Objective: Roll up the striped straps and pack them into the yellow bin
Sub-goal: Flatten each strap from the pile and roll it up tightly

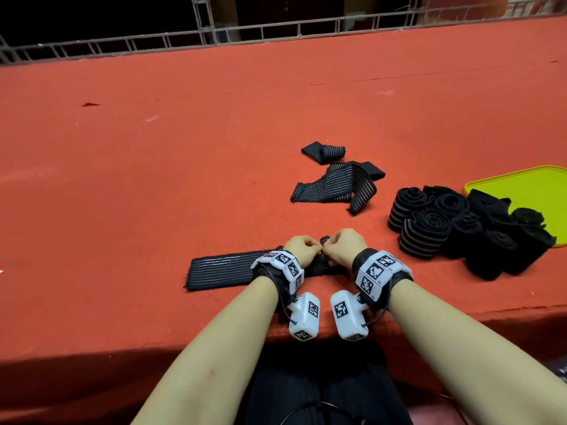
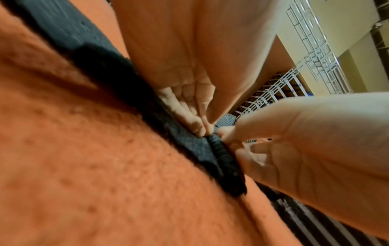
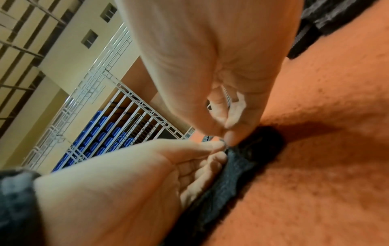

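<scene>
A black strap with thin pale stripes (image 1: 221, 269) lies flat near the table's front edge, its free length running left. My left hand (image 1: 303, 248) and right hand (image 1: 342, 245) meet at its right end, fingers curled and pinching a small rolled start. In the left wrist view the left hand (image 2: 202, 129) presses the strap's dark end (image 2: 227, 166). The right wrist view has my right hand (image 3: 229, 138) pinching the same strap (image 3: 242, 166). Several rolled straps (image 1: 445, 222) stand in a cluster partly inside the yellow bin (image 1: 527, 191) at the right.
Two loose unrolled straps lie beyond my hands, a larger crumpled one (image 1: 337, 187) and a small folded one (image 1: 323, 151). The red felt table (image 1: 153, 148) stretches far to the left and back. A metal railing (image 1: 276, 32) runs along its far edge.
</scene>
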